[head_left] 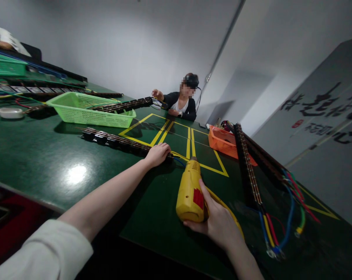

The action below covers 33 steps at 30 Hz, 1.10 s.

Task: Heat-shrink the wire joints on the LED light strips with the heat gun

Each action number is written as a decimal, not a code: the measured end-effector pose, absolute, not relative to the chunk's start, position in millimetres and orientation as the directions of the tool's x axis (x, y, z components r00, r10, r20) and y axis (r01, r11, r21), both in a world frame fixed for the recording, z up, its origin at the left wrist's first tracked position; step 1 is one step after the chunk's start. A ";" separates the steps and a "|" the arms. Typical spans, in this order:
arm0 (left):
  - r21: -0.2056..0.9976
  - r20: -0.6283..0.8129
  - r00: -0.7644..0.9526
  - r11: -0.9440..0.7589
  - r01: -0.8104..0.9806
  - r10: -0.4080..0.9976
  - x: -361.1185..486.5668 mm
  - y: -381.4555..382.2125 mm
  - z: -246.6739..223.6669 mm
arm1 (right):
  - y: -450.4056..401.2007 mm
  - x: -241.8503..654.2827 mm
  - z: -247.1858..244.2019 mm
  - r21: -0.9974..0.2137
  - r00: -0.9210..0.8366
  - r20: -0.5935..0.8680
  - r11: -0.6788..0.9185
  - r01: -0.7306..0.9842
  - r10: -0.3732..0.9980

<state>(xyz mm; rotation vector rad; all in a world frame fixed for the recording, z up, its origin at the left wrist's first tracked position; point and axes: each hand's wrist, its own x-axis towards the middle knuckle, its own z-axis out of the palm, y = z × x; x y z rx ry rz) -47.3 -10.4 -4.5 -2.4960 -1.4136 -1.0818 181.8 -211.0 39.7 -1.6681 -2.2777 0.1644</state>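
Heat gun (188, 194), in the head view, is yellow with a red label, vents and a short nozzle; the right hand (218, 221) wraps its handle above the green table (146, 202). The left hand (158, 154) grips the end of a long dark strip (117, 142) with copper-coloured lines and a blue wire (179, 161) at its tip. A light-green perforated basket (100, 118) holds part of another strip (129, 105), which juts over its rim. Dark contents in the orange basket (221, 144) are unclear.
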 end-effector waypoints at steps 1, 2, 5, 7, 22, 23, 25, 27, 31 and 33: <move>0.258 0.607 0.327 -0.569 0.781 0.724 -47.2 -10.7 -4.1 | -210.9 180.1 39.6 -0.272 -0.272 0.190 0.317 0.909 0.943; 0.254 0.607 0.327 -0.566 0.784 0.725 -47.1 -11.0 -3.8 | -210.8 178.1 39.4 -0.268 -0.272 0.200 0.319 0.909 0.942; 0.251 0.609 0.325 -0.565 0.786 0.723 -46.9 -10.9 -3.4 | -209.3 169.8 38.4 -0.254 -0.277 0.222 0.330 0.909 0.935; 0.252 0.610 0.327 -0.568 0.783 0.722 -46.9 -10.5 -3.4 | -207.4 162.8 38.1 -0.247 -0.290 0.215 0.339 0.908 0.933; 0.227 0.616 0.339 -0.572 0.788 0.711 -47.8 -9.4 -4.5 | -203.7 135.7 39.6 -0.271 -0.404 0.150 0.430 0.861 0.903; 0.227 0.622 0.340 -0.577 0.784 0.706 -48.1 -8.4 -5.6 | -204.5 137.3 40.1 -0.273 -0.401 0.148 0.427 0.862 0.904; 0.231 0.639 0.334 -0.587 0.776 0.693 -48.8 -6.4 -7.7 | -206.4 140.8 41.3 -0.275 -0.392 0.137 0.415 0.867 0.910; 0.238 0.660 0.321 -0.595 0.768 0.679 -49.3 -5.0 -9.3 | -208.3 144.9 42.3 -0.271 -0.383 0.125 0.403 0.874 0.915; 0.243 0.672 0.318 -0.604 0.759 0.669 -50.2 -5.5 -9.1 | -209.5 155.1 40.5 -0.254 -0.348 0.135 0.371 0.893 0.928; 0.248 0.668 0.322 -0.608 0.754 0.671 -50.6 -6.5 -8.1 | -208.5 160.3 38.1 -0.249 -0.332 0.147 0.360 0.899 0.932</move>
